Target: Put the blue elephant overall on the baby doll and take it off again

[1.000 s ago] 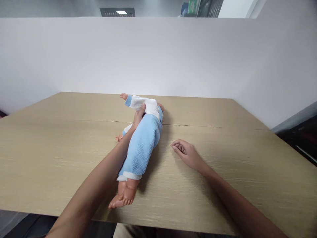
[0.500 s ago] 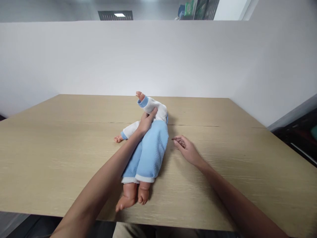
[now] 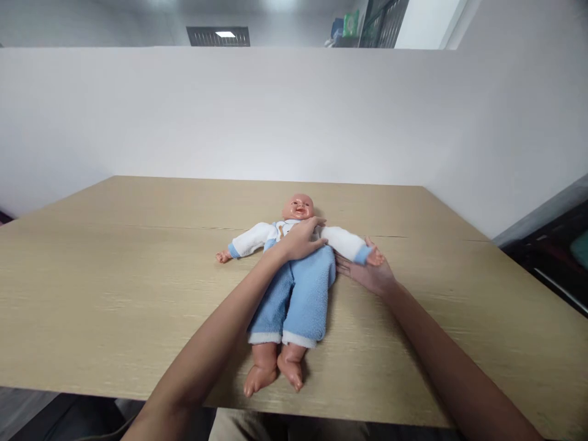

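A baby doll (image 3: 309, 288) in a white top and fuzzy blue trousers lies face up, its bare feet toward me and its arms spread to both sides. My left hand (image 3: 304, 237) rests across its chest, fingers stretched toward the doll's raised arm on the right and laid flat on the clothing. Close against the doll's right-hand side is my right hand (image 3: 370, 274), palm turned up, fingers extended to the trousers at the waist. The doll's sleeve and small hand lie over part of it, so some of my fingers are hidden.
The doll lies on a wide light wood table (image 3: 138, 275) with a seam running across it. A white partition (image 3: 275, 110) rises behind the table's far edge. Dark shelving (image 3: 546, 245) stands beyond the right edge.
The doll has rolled from its side onto its back, so its head and front now show. My left hand moved right with it, and my right hand moved slightly right and opened.
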`<act>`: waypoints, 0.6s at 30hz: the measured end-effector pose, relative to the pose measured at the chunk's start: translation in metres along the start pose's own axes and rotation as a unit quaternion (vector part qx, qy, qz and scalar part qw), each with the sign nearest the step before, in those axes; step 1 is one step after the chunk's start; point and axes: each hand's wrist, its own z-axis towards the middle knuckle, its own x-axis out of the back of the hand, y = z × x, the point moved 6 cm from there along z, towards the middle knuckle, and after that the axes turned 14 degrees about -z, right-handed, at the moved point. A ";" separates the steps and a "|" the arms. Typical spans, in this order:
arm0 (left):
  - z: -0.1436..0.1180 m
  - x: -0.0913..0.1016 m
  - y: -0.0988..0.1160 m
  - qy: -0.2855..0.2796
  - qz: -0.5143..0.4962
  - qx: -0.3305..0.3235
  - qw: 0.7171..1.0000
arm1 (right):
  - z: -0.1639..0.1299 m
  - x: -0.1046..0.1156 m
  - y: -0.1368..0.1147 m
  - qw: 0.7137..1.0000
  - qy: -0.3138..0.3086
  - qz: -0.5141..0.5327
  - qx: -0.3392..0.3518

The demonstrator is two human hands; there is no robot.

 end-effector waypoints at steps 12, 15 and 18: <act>-0.131 0.127 -0.084 0.284 0.120 0.355 0.883 | -0.002 0.001 0.003 0.987 0.132 -0.088 0.012; -0.145 0.124 -0.089 0.278 0.074 0.368 0.884 | -0.005 -0.015 0.003 0.978 0.165 -0.118 0.041; -0.136 0.103 -0.083 0.258 0.008 0.352 0.900 | -0.007 -0.038 0.004 0.971 0.176 -0.156 0.046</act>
